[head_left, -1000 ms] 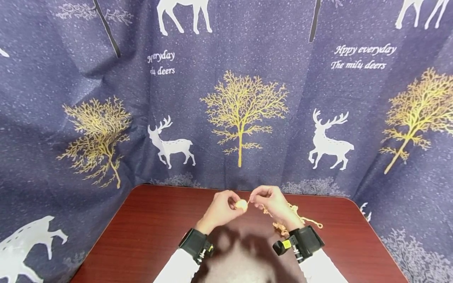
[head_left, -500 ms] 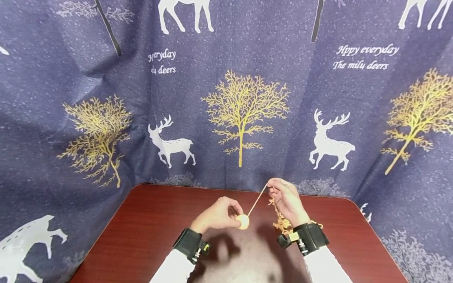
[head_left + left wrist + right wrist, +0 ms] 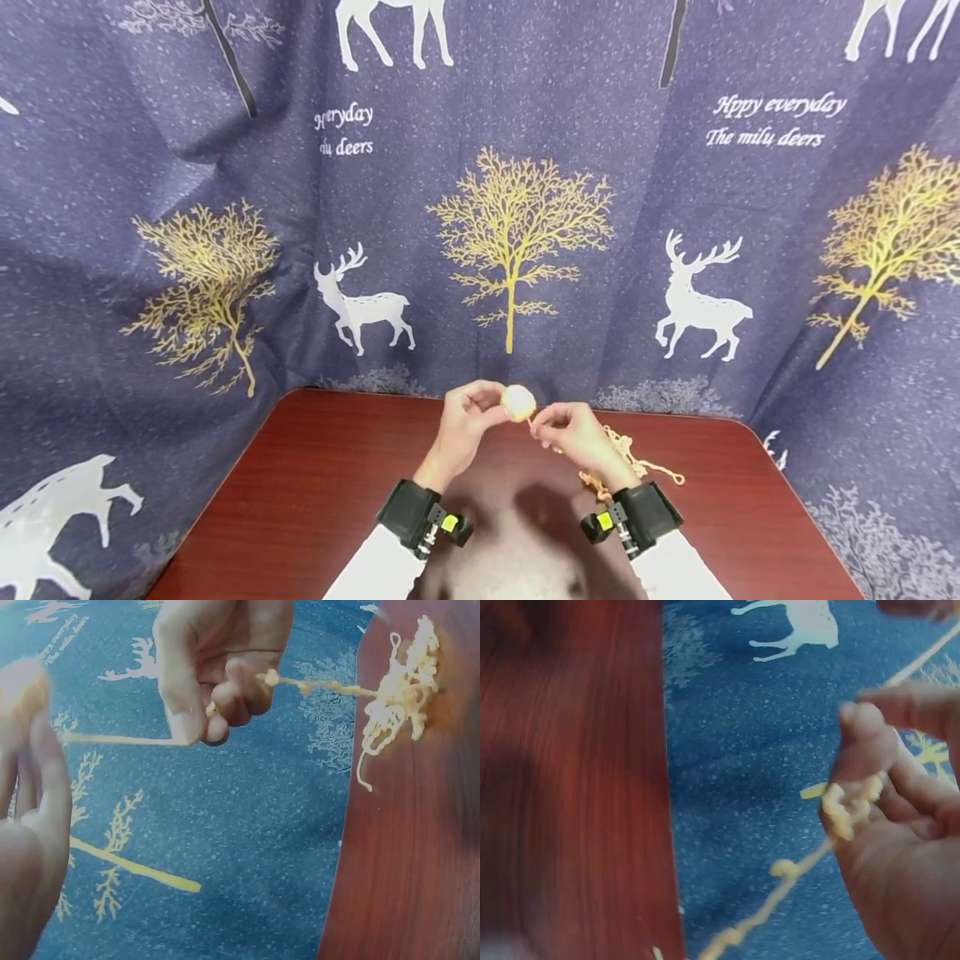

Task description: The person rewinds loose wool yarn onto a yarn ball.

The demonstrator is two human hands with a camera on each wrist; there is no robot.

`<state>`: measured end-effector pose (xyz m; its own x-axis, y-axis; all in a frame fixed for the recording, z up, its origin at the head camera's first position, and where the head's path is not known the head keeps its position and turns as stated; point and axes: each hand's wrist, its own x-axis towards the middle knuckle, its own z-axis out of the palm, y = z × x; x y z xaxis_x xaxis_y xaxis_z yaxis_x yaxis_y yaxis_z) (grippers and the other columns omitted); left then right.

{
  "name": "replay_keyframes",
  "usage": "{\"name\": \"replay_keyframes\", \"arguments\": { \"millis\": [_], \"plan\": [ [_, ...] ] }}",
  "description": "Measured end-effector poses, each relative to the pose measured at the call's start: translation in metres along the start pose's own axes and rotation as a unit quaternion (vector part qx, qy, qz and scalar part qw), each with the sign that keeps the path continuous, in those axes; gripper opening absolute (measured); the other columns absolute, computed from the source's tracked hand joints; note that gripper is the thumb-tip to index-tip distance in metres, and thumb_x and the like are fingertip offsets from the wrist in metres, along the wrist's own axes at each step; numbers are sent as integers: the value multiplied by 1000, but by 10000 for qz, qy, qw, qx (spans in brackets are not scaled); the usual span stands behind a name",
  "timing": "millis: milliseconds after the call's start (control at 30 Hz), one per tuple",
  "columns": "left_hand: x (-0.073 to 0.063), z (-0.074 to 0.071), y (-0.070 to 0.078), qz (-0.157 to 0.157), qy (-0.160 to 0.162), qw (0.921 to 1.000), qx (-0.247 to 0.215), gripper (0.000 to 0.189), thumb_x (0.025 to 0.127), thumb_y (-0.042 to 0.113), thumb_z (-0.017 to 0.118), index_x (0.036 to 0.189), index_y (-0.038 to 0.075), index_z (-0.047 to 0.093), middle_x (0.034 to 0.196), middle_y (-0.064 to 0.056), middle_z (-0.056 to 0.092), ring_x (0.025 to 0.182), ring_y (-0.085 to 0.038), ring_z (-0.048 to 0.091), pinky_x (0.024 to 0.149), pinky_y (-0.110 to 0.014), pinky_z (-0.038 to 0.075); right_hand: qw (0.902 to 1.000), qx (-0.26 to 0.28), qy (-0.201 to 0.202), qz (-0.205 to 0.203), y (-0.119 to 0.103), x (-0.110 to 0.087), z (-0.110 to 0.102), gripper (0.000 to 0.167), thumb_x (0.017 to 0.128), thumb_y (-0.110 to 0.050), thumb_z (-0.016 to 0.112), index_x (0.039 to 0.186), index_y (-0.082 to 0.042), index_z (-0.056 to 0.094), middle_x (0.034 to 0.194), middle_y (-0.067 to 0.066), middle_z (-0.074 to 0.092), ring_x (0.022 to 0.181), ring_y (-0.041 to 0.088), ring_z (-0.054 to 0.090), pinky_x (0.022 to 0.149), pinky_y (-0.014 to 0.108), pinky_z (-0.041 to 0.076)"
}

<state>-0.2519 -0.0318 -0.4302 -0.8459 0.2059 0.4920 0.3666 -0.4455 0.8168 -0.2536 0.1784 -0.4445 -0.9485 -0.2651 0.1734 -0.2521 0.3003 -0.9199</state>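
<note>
A small pale-yellow ball of yarn [image 3: 518, 402] is held by my left hand [image 3: 463, 423] between thumb and fingers, above the far part of the table. My right hand [image 3: 573, 435], just right of the ball, pinches the yarn strand [image 3: 124, 740], which runs taut between the two hands in the left wrist view. Past the right fingers the kinked yarn tail [image 3: 769, 904] trails down. It leads to a loose, tangled heap of yarn [image 3: 405, 690] on the table. In the head view the right hand and forearm partly cover that heap.
The reddish-brown table [image 3: 322, 492] has rounded far corners. Right behind its far edge hangs a blue curtain [image 3: 555, 108] printed with deer and trees. Each wrist wears a black strap with a small camera [image 3: 598, 525].
The left hand has gone down, then up with the ball, now higher and turned. The right hand drew the strand out to the upper right, then came back close to the ball.
</note>
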Motion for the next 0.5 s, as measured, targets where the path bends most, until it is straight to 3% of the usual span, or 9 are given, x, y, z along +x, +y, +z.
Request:
{"name": "replay_keyframes", "arguments": {
  "millis": [100,167,233,300,367,500],
  "plan": [
    [4,2,-5,-142,984,9949,-154,29,80,-13,69,104,-25,59,91,-5,73,84,-14,71,77,-27,61,9963,-354,-708,-335,-4,-5,-1,6,85,4,70,90,3,72,72,10,66,61,18,59,50,23,49],
    [6,1,-9,-214,1459,9889,165,25,80,-12,71,102,-20,64,90,-10,73,81,-13,70,75,-27,61,9927,-383,-1049,-458,-9,-6,-1,8,84,4,70,89,0,73,71,10,66,60,17,59,50,23,48],
    [6,-1,-13,-260,1692,9821,779,22,80,-8,74,100,-15,67,89,-14,72,79,-13,70,74,-26,61,9903,-320,-1249,-523,-15,-7,-2,10,83,5,69,89,-2,73,71,11,66,60,15,58,50,23,48],
    [4,-3,-17,-288,1712,9713,1627,22,78,-4,78,97,-10,70,87,-15,73,77,-14,69,72,-25,61,9891,-287,-1300,-624,-18,-7,-3,12,83,6,68,88,-3,73,72,14,66,59,13,58,50,22,48],
    [1,-4,-20,-309,1551,9542,2540,22,75,2,81,94,-3,72,84,-11,73,75,-14,69,70,-23,60,9892,-204,-1258,-718,-20,-6,-5,12,84,7,67,88,-2,73,74,18,67,59,13,58,50,22,48],
    [-5,-5,-21,-331,719,9214,3805,22,71,13,85,88,6,73,77,-1,70,69,-12,68,65,-23,59,9927,156,-933,-754,-23,-4,-8,5,87,2,70,91,2,72,76,13,69,58,11,58,49,21,49]
  ]
}}
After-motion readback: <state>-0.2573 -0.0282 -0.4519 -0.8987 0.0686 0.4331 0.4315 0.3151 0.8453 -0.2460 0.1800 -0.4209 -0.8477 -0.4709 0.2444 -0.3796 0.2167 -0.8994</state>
